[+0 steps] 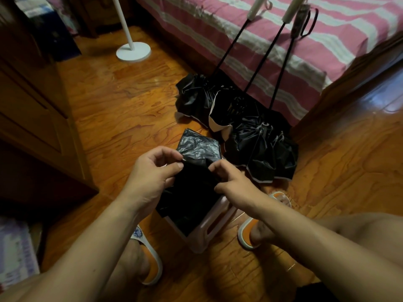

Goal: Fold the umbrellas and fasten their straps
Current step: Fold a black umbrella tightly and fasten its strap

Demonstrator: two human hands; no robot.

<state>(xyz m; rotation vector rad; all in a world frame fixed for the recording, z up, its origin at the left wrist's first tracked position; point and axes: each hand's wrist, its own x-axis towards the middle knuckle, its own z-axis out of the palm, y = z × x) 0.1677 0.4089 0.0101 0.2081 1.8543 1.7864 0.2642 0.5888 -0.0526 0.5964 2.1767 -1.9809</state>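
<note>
A black umbrella (192,192) lies partly folded over a small white stool (209,227) between my feet. My left hand (150,175) pinches the canopy fabric at its upper left edge. My right hand (229,177) pinches the fabric at its upper right. Three more black umbrellas stand on the floor with shafts extended and handles leaning on the bed: one at the left (194,97), one in the middle (231,112), one at the right (261,153). Their canopies hang loose and unfolded. No strap is visible on the one I hold.
The bed (327,40) with a pink and white striped cover fills the upper right. A white round stand base (133,52) sits on the wooden floor at the upper left. A wooden cabinet (32,105) runs along the left. My feet wear orange slippers (152,264).
</note>
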